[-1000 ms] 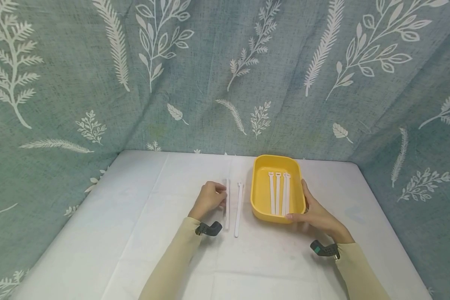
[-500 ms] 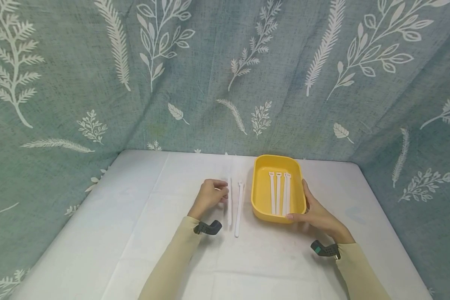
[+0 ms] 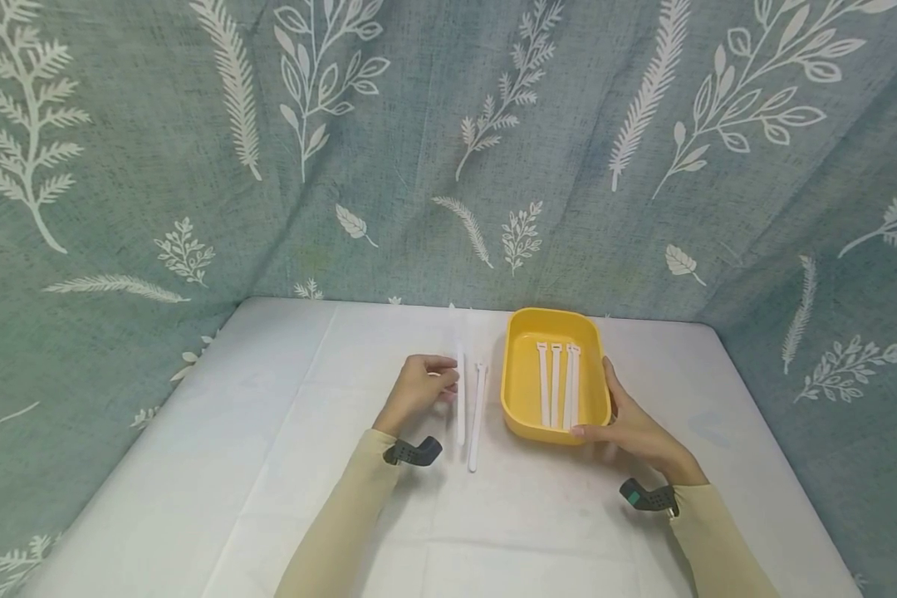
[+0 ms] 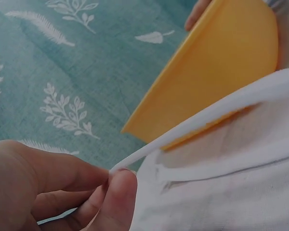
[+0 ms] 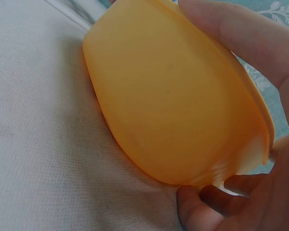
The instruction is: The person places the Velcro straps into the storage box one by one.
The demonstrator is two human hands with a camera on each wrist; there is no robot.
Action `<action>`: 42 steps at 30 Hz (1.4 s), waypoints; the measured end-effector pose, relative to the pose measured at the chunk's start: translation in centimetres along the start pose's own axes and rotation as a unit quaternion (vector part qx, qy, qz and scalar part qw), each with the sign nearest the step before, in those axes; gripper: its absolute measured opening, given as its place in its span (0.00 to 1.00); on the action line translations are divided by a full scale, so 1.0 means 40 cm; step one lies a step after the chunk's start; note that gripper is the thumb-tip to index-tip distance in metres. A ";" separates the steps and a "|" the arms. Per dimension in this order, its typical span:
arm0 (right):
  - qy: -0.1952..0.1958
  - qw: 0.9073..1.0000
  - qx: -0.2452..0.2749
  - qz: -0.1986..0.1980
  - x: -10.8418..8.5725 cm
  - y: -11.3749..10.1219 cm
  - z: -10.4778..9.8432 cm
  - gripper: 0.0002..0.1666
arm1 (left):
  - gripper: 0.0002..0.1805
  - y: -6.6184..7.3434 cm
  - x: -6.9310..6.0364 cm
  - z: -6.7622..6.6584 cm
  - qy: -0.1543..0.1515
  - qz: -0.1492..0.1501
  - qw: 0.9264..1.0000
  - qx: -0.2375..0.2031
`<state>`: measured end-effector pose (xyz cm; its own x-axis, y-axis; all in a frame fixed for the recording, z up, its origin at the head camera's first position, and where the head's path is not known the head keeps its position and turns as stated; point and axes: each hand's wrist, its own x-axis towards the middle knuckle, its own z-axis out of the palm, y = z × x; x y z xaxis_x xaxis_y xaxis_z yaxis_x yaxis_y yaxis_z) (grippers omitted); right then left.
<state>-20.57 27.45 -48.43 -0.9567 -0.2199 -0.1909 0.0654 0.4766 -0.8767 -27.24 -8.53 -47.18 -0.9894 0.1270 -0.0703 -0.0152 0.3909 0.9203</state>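
Observation:
In the head view my left hand pinches a white cable tie between thumb and fingers. The left wrist view shows this cable tie lifted off the cloth and slanting toward the yellow tray. Just to its right, a second cable tie lies flat on the table. My right hand grips the near right corner of the yellow tray, thumb at the front rim and fingers along the right side. Several white cable ties with slotted heads lie lengthwise inside the tray, roughly side by side.
A white cloth covers the table. Behind it and at both sides hangs a green-blue curtain with white leaf prints, and the tray stands near the table's back edge.
My left hand has lifted the pinched cable tie from the table and shifted it slightly right, toward the one lying there. The right hand and the tray have stayed put.

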 end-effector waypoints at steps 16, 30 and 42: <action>0.000 1.000 -0.004 -0.001 0.000 -0.005 0.000 0.82 | 0.17 0.012 -0.003 0.015 -0.003 -0.029 0.998 -0.058; 0.003 1.000 0.007 -0.007 -0.003 -0.012 0.000 0.82 | 0.17 0.033 0.006 0.023 -0.015 -0.025 0.993 -0.119; 0.002 1.000 0.007 -0.004 -0.003 -0.014 0.001 0.82 | 0.19 0.056 0.019 0.035 -0.029 -0.036 0.987 -0.153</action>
<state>-20.48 27.17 -47.96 -0.9583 -0.2199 -0.1822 0.0618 0.4631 -0.8841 -27.82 -6.30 -45.72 -0.9743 0.1646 -0.1535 -0.1370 0.1076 0.9847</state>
